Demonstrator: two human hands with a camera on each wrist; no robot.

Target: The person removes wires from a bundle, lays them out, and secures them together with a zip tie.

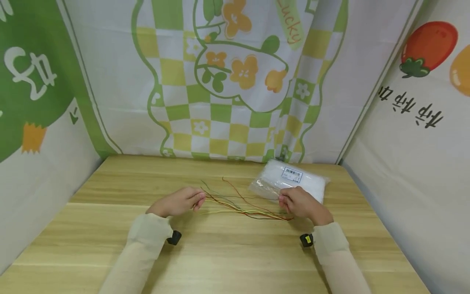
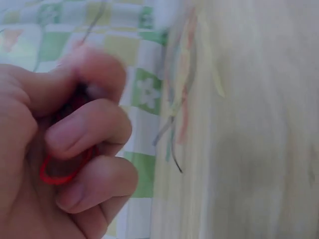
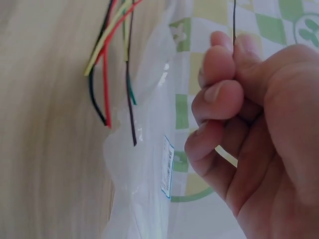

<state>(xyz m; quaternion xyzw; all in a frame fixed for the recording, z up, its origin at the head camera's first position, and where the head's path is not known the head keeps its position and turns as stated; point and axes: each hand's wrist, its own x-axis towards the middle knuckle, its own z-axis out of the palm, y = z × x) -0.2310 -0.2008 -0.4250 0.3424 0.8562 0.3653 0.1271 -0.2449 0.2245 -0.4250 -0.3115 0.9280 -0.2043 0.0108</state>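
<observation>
My left hand (image 1: 185,201) curls its fingers round thin wires. In the left wrist view a red wire loop (image 2: 62,178) shows among its fingers, and a dark wire leaves between thumb and forefinger. My right hand (image 1: 299,201) pinches a thin dark wire (image 3: 235,20) between thumb and forefinger. That strand runs nearly straight across from one hand to the other in the head view. Below it on the table lies a loose bunch of yellow, red, green and black wires (image 1: 253,212), crossing one another, with ends fanned out to the left.
A clear plastic bag (image 1: 312,185) with white contents and a barcode label lies behind my right hand, overlapped by it in the head view. The wooden table (image 1: 235,253) meets printed cloth walls (image 1: 110,81) at the back and sides.
</observation>
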